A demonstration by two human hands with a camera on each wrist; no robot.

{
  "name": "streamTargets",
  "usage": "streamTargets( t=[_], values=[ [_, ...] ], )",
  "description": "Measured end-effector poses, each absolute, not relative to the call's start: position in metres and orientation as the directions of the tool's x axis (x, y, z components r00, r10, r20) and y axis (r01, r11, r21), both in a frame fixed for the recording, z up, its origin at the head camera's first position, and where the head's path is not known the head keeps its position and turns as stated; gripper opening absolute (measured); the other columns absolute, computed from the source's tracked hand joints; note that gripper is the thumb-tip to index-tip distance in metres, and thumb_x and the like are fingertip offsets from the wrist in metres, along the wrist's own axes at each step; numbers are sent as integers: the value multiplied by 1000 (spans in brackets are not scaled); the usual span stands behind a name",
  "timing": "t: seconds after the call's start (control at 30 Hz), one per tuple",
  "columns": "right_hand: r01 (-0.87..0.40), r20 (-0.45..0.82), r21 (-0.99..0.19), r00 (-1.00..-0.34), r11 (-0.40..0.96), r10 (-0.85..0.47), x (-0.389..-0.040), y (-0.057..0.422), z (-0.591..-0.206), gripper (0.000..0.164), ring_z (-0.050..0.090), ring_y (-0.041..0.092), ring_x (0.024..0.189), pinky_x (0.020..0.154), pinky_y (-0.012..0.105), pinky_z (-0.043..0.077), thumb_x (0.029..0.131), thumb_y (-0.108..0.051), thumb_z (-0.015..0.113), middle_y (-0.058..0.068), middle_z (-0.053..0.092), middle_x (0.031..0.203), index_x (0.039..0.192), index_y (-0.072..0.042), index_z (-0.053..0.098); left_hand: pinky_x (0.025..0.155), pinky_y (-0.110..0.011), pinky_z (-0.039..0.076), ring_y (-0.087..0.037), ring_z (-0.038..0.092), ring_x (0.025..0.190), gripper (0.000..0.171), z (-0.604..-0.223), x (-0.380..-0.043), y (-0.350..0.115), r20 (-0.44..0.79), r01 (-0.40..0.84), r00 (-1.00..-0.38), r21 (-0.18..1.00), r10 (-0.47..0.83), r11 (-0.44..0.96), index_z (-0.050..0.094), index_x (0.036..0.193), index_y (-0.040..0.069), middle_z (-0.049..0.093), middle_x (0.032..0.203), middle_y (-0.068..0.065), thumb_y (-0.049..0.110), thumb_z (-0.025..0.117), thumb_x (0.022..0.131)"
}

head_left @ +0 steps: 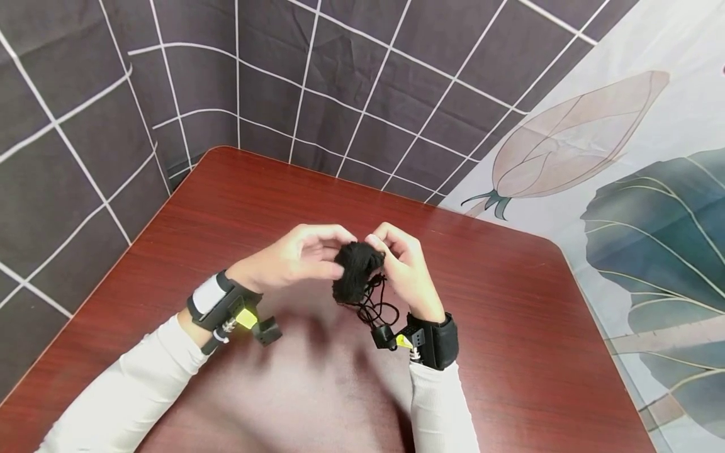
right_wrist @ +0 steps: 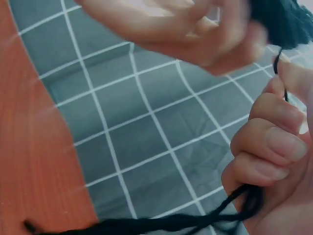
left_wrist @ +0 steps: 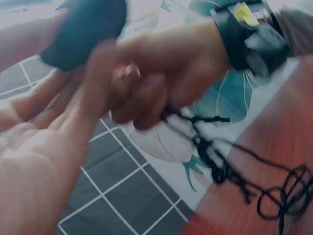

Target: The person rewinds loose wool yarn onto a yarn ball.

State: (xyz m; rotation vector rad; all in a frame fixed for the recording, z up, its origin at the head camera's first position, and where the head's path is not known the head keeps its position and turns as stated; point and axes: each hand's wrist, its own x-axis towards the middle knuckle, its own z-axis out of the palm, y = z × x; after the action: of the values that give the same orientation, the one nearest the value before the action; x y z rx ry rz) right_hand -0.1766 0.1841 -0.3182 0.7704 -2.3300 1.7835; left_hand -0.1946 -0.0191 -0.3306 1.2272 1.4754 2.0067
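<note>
A fuzzy black bundle of yarn is held up over the table, between both hands. My left hand grips it from the left, thumb on the near side and fingers behind. At its right side my right hand pinches a thin black strand that runs down from the bundle. Looped yarn passes out from under the right hand's curled lower fingers. In the left wrist view these tangled yarn loops hang below the right hand, and the hands are blurred.
The reddish-brown wooden table spreads under both hands. Grey cloth with white grid lines stands behind and to the left, and a white leaf-print cloth to the right. Each wrist wears a black strap with a small camera.
</note>
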Motion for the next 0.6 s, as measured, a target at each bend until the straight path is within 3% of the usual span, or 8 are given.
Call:
streamTargets(
  t=[0.1, 0.2, 0.27, 0.33, 0.47, 0.6],
  values=[
    [-405, 336, -904, -873, 141, -353, -178, 177, -323, 22, 53, 13, 62, 55, 20, 49, 97, -9, 44, 2, 51, 71, 84, 6, 53, 87, -30, 51, -32, 54, 105, 31, -329, -196, -19, 468, 161, -655, 853, 593, -496, 51, 117, -5, 58, 113, -15, -9, 52, 86],
    [-445, 346, -874, -852, 195, -392, -178, 170, -326, 28, 44, 12, 58, 51, 18, 39, 99, -14, 41, 4, 45, 68, 81, 5, 51, 86, -28, 52, -30, 53, 104, 31, -328, -198, -20, 462, 163, -768, 811, 443, -562, 51, 118, -2, 57, 114, -16, -9, 50, 88],
    [-513, 375, -810, -825, 283, -422, -177, 168, -326, 30, 35, 13, 54, 48, 21, 31, 99, -17, 41, 6, 39, 63, 75, -1, 49, 85, -25, 51, -28, 54, 104, 32, -328, -200, -21, 436, 215, -832, 823, 342, -526, 51, 119, -2, 57, 114, -15, -6, 54, 88],
    [-570, 392, -740, -797, 357, -460, -175, 166, -324, 31, 35, 12, 52, 47, 24, 31, 99, -19, 42, 6, 41, 60, 73, -4, 51, 85, -23, 51, -27, 55, 103, 34, -328, -202, -22, 414, 273, -873, 854, 259, -443, 51, 119, -4, 57, 114, -16, -1, 59, 86],
    [-635, 416, -628, -762, 450, -496, -167, 164, -316, 30, 40, 8, 53, 48, 28, 36, 97, -21, 46, 0, 47, 59, 71, -10, 55, 81, -20, 52, -24, 59, 96, 39, -331, -206, -22, 402, 364, -898, 907, 179, -211, 54, 119, -3, 60, 110, -16, 7, 66, 83],
    [-669, 487, -601, -741, 438, -463, -159, 165, -305, 25, 41, 8, 53, 46, 28, 35, 94, -17, 52, -2, 46, 58, 70, -11, 56, 74, -22, 54, -19, 62, 87, 38, -335, -208, -20, 391, 386, -867, 919, 309, -81, 56, 116, -1, 61, 106, -15, 10, 68, 82]
  ],
)
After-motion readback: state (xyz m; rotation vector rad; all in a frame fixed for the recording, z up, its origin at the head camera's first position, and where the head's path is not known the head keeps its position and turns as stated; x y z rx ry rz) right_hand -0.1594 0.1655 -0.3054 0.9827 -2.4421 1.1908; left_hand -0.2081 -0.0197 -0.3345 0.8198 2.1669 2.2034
